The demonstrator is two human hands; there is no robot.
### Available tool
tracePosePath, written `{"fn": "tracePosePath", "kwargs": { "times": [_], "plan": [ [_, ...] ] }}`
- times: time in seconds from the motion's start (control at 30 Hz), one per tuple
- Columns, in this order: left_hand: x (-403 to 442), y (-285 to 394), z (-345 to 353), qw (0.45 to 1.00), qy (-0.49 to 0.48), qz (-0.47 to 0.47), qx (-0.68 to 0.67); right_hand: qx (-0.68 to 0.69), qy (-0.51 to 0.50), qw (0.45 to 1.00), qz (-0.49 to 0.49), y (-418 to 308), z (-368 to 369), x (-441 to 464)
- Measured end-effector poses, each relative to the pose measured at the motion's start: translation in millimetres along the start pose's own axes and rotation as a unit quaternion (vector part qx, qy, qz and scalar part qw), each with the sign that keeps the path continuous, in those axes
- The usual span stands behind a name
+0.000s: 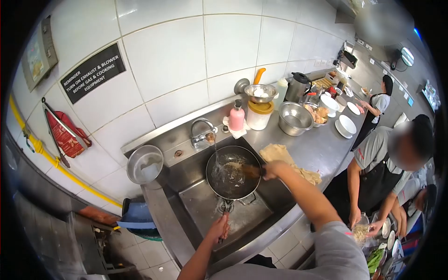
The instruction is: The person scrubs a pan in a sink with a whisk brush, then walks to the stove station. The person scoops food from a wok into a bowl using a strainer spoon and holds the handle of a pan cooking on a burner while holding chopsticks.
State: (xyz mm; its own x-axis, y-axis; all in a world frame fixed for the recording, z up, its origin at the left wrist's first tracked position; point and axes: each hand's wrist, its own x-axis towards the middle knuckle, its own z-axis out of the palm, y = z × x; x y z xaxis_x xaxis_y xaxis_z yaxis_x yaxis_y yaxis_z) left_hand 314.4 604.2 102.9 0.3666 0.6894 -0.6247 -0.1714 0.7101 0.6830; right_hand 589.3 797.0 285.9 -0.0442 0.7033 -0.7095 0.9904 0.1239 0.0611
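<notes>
A black frying pan (212, 175) is tilted over the sink (196, 191), water pooled inside it. My left hand (219, 228) is closed around the pan's handle (226, 209) on the near side. At the pan's right rim, my right hand (274, 170) grips a brown scrub brush (252, 171), smeared by motion, its far end down in the pan. Water runs from the faucet (202, 133) into the pan's left part.
A metal pot (144, 163) stands left of the sink. Along the counter are a cloth (280, 155), a pink pump bottle (237, 116), a yellow-lidded tub (259, 116) and a steel bowl (295, 119). Co-workers, one in a grey sleeve (373, 149), work at right.
</notes>
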Motion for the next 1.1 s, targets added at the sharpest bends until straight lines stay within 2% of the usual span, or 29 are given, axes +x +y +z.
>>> {"fn": "tracePosePath", "kwargs": {
  "times": [0.07, 0.13, 0.2, 0.23, 0.3, 0.37, 0.4, 0.43, 0.47, 0.53, 0.57, 0.63, 0.67, 0.7, 0.77, 0.8, 0.87, 0.9, 0.93, 0.97, 1.0, 1.07, 1.1],
  "plan": [
    [4, -1, 1, 1.0, 0.011, 0.015, 0.008, 0.024, 0.205, 0.978, -0.035, -16, 12, 41],
    [7, -3, -4, 1.0, 0.009, 0.015, 0.012, 0.131, 0.164, 0.974, -0.087, -55, 13, 31],
    [5, 0, -8, 1.0, 0.009, 0.02, 0.018, 0.227, 0.131, 0.944, -0.202, -67, 58, 71],
    [-2, -3, -8, 0.999, 0.033, 0.017, 0.028, 0.23, 0.129, 0.943, -0.203, -64, 63, 63],
    [-4, 6, -9, 0.998, 0.051, 0.02, 0.042, 0.177, -0.057, 0.952, -0.244, -39, 61, 27],
    [-11, 10, -10, 0.986, 0.092, 0.083, 0.114, 0.134, -0.144, 0.967, -0.16, -5, 48, -4],
    [-11, 10, -11, 0.986, 0.091, 0.082, 0.114, 0.159, -0.145, 0.963, -0.16, 17, 46, -3],
    [-12, 9, -13, 0.982, 0.083, 0.106, 0.134, 0.151, -0.112, 0.978, -0.095, 29, 41, -9],
    [-16, 10, -15, 0.976, 0.075, 0.13, 0.156, 0.155, -0.111, 0.977, -0.097, 30, 35, -18],
    [-29, 18, -19, 0.973, 0.083, 0.133, 0.171, 0.052, 0.049, 0.993, -0.092, 32, 26, -34],
    [-37, 24, -19, 0.97, 0.091, 0.136, 0.18, 0.055, 0.052, 0.993, -0.092, 31, 30, -33],
    [-62, 31, -24, 0.961, 0.104, 0.136, 0.216, 0.073, 0.256, 0.957, -0.118, 19, 46, -34],
    [-73, 33, -28, 0.952, 0.118, 0.136, 0.247, 0.076, 0.254, 0.956, -0.122, 11, 52, -38],
    [-80, 32, -35, 0.951, 0.123, 0.135, 0.249, 0.087, 0.295, 0.947, -0.093, 4, 57, -41],
    [-94, 28, -50, 0.881, 0.176, 0.16, 0.41, 0.098, 0.337, 0.935, -0.051, -12, 64, -63],
    [-102, 27, -57, 0.88, 0.18, 0.157, 0.411, 0.1, 0.335, 0.935, -0.055, -16, 74, -64],
    [-124, 25, -64, 0.762, 0.231, 0.307, 0.522, 0.113, 0.301, 0.944, -0.075, -17, 103, -66],
    [-136, 26, -68, 0.762, 0.233, 0.304, 0.522, 0.119, 0.267, 0.952, -0.088, -19, 118, -68],
    [-149, 28, -73, 0.728, 0.254, 0.305, 0.56, 0.125, 0.232, 0.96, -0.099, -21, 133, -69],
    [-161, 30, -78, 0.691, 0.273, 0.305, 0.596, 0.152, 0.206, 0.957, -0.136, -23, 149, -73],
    [-174, 32, -84, 0.691, 0.271, 0.304, 0.597, 0.179, 0.181, 0.952, -0.171, -24, 162, -78],
    [-195, 37, -98, 0.635, 0.279, 0.296, 0.656, 0.242, 0.122, 0.929, -0.254, -25, 168, -106],
    [-204, 38, -106, 0.636, 0.276, 0.298, 0.657, 0.243, 0.122, 0.929, -0.251, -23, 179, -107]
  ]
}}
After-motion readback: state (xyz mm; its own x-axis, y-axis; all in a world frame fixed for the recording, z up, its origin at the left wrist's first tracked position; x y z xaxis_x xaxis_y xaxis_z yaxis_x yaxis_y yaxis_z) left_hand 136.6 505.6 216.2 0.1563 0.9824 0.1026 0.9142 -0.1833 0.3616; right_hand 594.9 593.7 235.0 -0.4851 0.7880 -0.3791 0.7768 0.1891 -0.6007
